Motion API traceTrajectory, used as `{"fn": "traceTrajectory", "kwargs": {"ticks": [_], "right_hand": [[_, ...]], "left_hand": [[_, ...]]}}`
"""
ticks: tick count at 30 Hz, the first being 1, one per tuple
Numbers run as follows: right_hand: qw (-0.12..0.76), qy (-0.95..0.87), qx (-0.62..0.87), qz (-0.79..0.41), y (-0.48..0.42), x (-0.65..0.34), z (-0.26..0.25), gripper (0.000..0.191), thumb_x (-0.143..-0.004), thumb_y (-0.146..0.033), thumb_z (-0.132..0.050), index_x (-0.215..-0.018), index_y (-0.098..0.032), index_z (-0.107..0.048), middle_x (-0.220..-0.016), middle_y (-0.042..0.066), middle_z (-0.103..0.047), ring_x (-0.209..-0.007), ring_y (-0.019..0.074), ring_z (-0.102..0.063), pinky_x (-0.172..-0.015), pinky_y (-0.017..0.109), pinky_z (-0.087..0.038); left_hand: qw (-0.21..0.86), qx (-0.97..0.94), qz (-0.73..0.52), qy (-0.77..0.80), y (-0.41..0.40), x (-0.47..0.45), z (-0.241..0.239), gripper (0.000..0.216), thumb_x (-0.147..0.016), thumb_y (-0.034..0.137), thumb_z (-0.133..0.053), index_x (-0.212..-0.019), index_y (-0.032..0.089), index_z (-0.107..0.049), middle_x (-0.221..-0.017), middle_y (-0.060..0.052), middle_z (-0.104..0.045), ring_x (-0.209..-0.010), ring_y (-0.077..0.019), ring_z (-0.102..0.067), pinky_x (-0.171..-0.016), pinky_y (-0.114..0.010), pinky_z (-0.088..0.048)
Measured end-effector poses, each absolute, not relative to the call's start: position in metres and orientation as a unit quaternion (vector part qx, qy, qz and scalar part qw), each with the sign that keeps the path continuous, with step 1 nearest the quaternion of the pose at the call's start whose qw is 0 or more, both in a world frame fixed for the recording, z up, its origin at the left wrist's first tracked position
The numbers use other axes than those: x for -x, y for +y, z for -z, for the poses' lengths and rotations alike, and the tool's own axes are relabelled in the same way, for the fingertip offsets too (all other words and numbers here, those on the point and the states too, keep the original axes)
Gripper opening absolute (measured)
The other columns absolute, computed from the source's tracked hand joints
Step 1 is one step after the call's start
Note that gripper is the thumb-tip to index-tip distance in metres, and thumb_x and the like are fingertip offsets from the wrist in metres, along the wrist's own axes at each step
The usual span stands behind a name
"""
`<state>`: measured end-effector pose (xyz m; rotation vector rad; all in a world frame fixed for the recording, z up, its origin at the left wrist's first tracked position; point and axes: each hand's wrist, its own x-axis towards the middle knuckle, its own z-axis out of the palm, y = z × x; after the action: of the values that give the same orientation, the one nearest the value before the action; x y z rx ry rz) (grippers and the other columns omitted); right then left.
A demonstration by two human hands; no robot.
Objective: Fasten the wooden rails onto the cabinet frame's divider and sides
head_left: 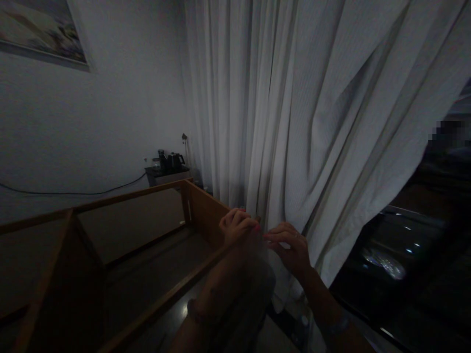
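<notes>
Both my hands meet low in the middle of a dim room, in front of a long white curtain point(294, 113). My left hand point(238, 226) is curled shut beside the corner of a wooden frame point(200, 206), its fingers folded inward. My right hand point(289, 247) has bent fingers pinched toward the left one, and it wears a ring. Sheer white fabric point(272, 274) hangs below and between the two hands, and both seem to grip its edge. The light is too low to see the grip exactly.
The wooden frame, open at the top, stretches left point(121, 198). A small dark table with a kettle point(175, 160) stands against the wall, with a cable point(73, 192) running left. A picture point(40, 34) hangs upper left. Dark window glass point(412, 235) shows at right.
</notes>
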<state>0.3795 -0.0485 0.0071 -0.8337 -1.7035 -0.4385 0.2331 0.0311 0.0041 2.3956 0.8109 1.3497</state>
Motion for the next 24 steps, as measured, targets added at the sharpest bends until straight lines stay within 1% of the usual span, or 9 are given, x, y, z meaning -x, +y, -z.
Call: {"fn": "traceTrajectory", "kwargs": {"ticks": [3, 8, 12, 14, 16, 18, 20, 22, 24], "right_hand": [[0.593, -0.657, 0.414, 0.214, -0.048, -0.368, 0.0, 0.022, -0.092, -0.028, -0.056, -0.071, -0.023, -0.061, -0.06, -0.001, -0.063, -0.055, 0.0145, -0.058, -0.057, 0.03, -0.044], [0.586, -0.574, 0.519, 0.239, -0.052, -0.355, 0.004, 0.04, -0.093, -0.029, -0.05, -0.054, -0.023, -0.046, -0.049, -0.004, -0.046, -0.048, 0.0126, -0.044, -0.051, 0.027, -0.035], [0.58, -0.58, 0.547, 0.168, -0.054, -0.356, -0.002, 0.041, -0.096, -0.031, -0.047, -0.055, -0.022, -0.049, -0.047, -0.005, -0.046, -0.047, 0.012, -0.046, -0.05, 0.026, -0.035], [0.557, -0.606, 0.541, 0.173, -0.056, -0.361, -0.005, 0.042, -0.096, -0.033, -0.048, -0.055, -0.022, -0.049, -0.048, -0.004, -0.049, -0.049, 0.0123, -0.049, -0.052, 0.026, -0.038], [0.534, -0.639, 0.514, 0.207, -0.058, -0.37, -0.007, 0.034, -0.094, -0.037, -0.052, -0.064, -0.022, -0.057, -0.054, -0.003, -0.057, -0.052, 0.013, -0.053, -0.056, 0.028, -0.041], [0.517, -0.663, 0.487, 0.237, -0.061, -0.382, -0.008, 0.023, -0.091, -0.044, -0.057, -0.088, -0.022, -0.065, -0.068, -0.001, -0.065, -0.058, 0.0146, -0.057, -0.062, 0.03, -0.045], [0.488, -0.69, 0.467, 0.26, -0.063, -0.392, -0.008, 0.031, -0.088, -0.046, -0.062, -0.109, -0.024, -0.063, -0.082, 0.002, -0.07, -0.067, 0.0165, -0.061, -0.068, 0.032, -0.047], [0.444, -0.719, 0.451, 0.287, -0.063, -0.4, -0.009, 0.027, -0.087, -0.039, -0.065, -0.111, -0.026, -0.062, -0.089, 0.002, -0.072, -0.074, 0.0173, -0.064, -0.073, 0.033, -0.046], [0.41, -0.736, 0.44, 0.311, -0.063, -0.402, -0.01, 0.015, -0.087, -0.029, -0.067, -0.102, -0.027, -0.064, -0.086, 0.001, -0.073, -0.076, 0.017, -0.063, -0.074, 0.033, -0.044]], "left_hand": [[0.143, -0.83, -0.457, 0.285, 0.03, -0.232, -0.006, 0.019, -0.09, 0.035, -0.051, -0.079, 0.027, -0.064, -0.096, 0.0, -0.063, -0.118, -0.0216, -0.045, -0.103, -0.044, -0.026], [0.146, -0.83, -0.459, 0.282, 0.029, -0.232, -0.007, 0.019, -0.091, 0.036, -0.05, -0.08, 0.027, -0.063, -0.098, 0.0, -0.063, -0.121, -0.0216, -0.044, -0.104, -0.044, -0.025], [0.144, -0.826, -0.465, 0.283, 0.029, -0.232, -0.005, 0.021, -0.092, 0.038, -0.049, -0.08, 0.027, -0.062, -0.098, 0.0, -0.063, -0.121, -0.0217, -0.043, -0.103, -0.044, -0.025], [0.143, -0.828, -0.464, 0.282, 0.029, -0.231, -0.005, 0.021, -0.092, 0.039, -0.048, -0.08, 0.026, -0.061, -0.099, 0.0, -0.062, -0.122, -0.0219, -0.042, -0.102, -0.044, -0.026], [0.141, -0.83, -0.461, 0.28, 0.029, -0.231, -0.006, 0.022, -0.092, 0.038, -0.048, -0.08, 0.026, -0.061, -0.099, 0.0, -0.062, -0.122, -0.0217, -0.042, -0.102, -0.044, -0.026], [0.141, -0.831, -0.457, 0.283, 0.029, -0.231, -0.007, 0.022, -0.092, 0.038, -0.048, -0.08, 0.026, -0.061, -0.098, 0.0, -0.062, -0.121, -0.0215, -0.043, -0.102, -0.044, -0.025], [0.143, -0.831, -0.455, 0.286, 0.028, -0.231, -0.008, 0.021, -0.092, 0.039, -0.049, -0.08, 0.027, -0.062, -0.098, 0.0, -0.062, -0.121, -0.0217, -0.043, -0.102, -0.044, -0.024], [0.146, -0.83, -0.458, 0.283, 0.028, -0.232, -0.008, 0.022, -0.093, 0.039, -0.048, -0.08, 0.027, -0.062, -0.098, 0.0, -0.062, -0.122, -0.0218, -0.043, -0.103, -0.045, -0.024], [0.148, -0.827, -0.467, 0.276, 0.027, -0.232, -0.007, 0.024, -0.093, 0.04, -0.047, -0.08, 0.026, -0.061, -0.098, 0.0, -0.062, -0.123, -0.0218, -0.043, -0.103, -0.045, -0.024]]}}
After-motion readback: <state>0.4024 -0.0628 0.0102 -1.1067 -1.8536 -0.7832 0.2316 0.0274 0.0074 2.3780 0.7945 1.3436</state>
